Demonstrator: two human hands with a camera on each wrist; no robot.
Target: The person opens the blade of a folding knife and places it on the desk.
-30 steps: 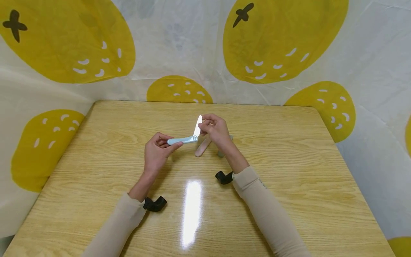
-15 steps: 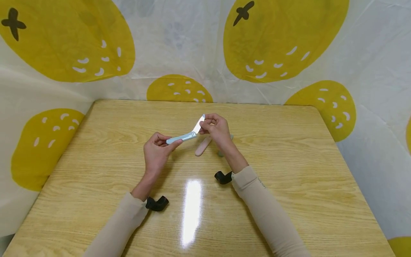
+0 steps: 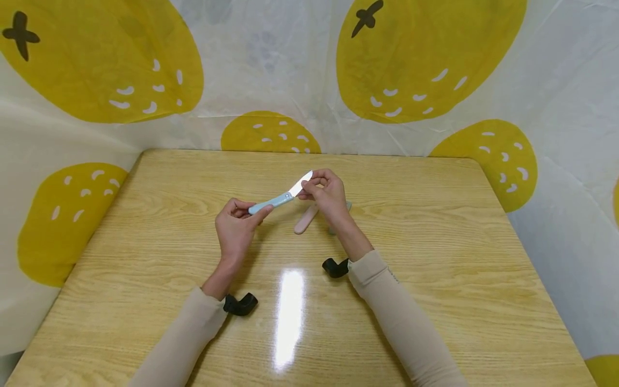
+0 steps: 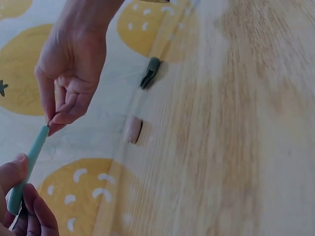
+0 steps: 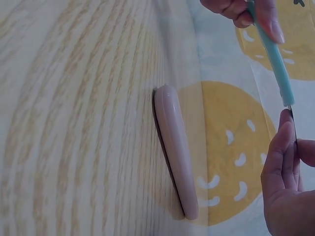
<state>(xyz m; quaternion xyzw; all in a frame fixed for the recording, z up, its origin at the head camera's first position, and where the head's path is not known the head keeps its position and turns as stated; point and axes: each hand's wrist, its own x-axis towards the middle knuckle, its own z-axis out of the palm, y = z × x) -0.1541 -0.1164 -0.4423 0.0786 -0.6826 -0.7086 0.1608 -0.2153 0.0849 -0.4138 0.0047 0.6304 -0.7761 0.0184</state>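
Note:
Above the table, a folding knife with a light blue handle [image 3: 271, 203] spans the space between both hands. Its bright blade [image 3: 299, 184] is swung out nearly in line with the handle. My left hand [image 3: 235, 226] pinches the handle's rear end between thumb and fingers. With thumb and fingertips, my right hand [image 3: 329, 196] pinches the blade near its tip. In the right wrist view, the blade appears as a thin dark edge between the right fingers [image 5: 283, 169]. The left wrist view shows the handle [image 4: 30, 167] slanting up toward the right hand.
On the wooden table [image 3: 435, 258] lies a pink knife handle [image 3: 306, 219], beneath the held knife. A grey-green one [image 4: 151, 71] lies beside it, mostly hidden behind the right wrist in the head view. Black wrist camera mounts [image 3: 242, 305] stick out from both sleeves. A patterned curtain borders the table.
The blade has swung from a steep angle to almost straight with the handle. My left hand has tilted the handle upward to the right; the right hand has shifted slightly with the blade tip.

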